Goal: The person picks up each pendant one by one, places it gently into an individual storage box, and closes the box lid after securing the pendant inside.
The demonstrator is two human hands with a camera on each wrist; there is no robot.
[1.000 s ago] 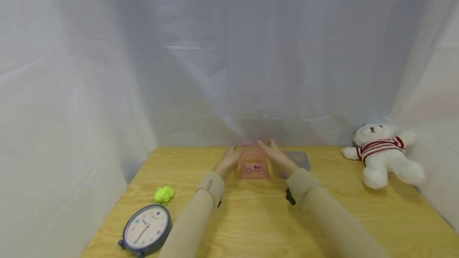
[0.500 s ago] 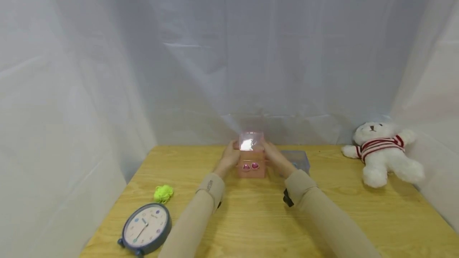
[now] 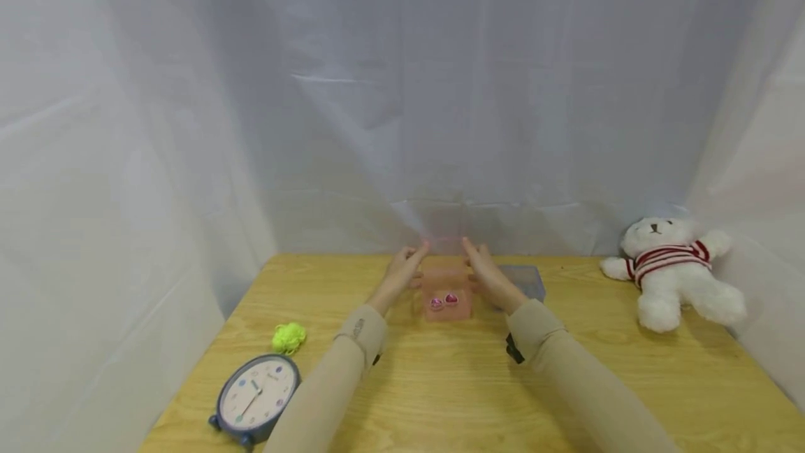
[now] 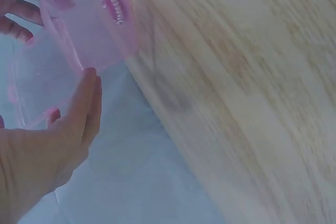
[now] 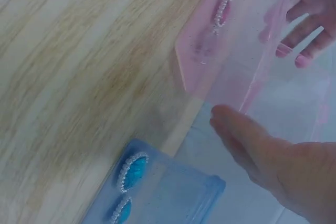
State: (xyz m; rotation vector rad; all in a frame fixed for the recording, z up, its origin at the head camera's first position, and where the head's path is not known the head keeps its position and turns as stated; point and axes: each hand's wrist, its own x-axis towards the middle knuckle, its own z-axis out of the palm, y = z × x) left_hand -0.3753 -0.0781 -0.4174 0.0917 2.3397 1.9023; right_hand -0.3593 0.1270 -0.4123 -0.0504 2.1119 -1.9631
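Note:
A translucent pink plastic box [image 3: 445, 310] sits near the far edge of the table, its clear pink lid [image 3: 448, 247] standing raised at the back. Two pink gems with pearly borders [image 3: 444, 301] decorate its front. On the left side, my left hand [image 3: 402, 272] keeps its fingers extended; the left wrist view puts the fingertips [image 4: 90, 73] right at the box's edge. My right hand [image 3: 492, 277] mirrors it on the other side, fingers straight, with fingertips [image 5: 220, 113] close to the box's edge in the right wrist view. Neither hand curls around the box.
Just right of the pink box lies a translucent blue box [image 5: 173, 187] with blue pearl-edged gems. A white teddy bear [image 3: 679, 275] in a striped top leans at the far right. Front left are a blue alarm clock [image 3: 258, 397] and a neon yellow tangle [image 3: 289, 338]. White sheeting [image 3: 352, 159] encloses the table.
The lid tilted forward with a bright glare half a second ago and now stands further back. The box sits slightly nearer me, and my hands' fingers have loosened from its sides.

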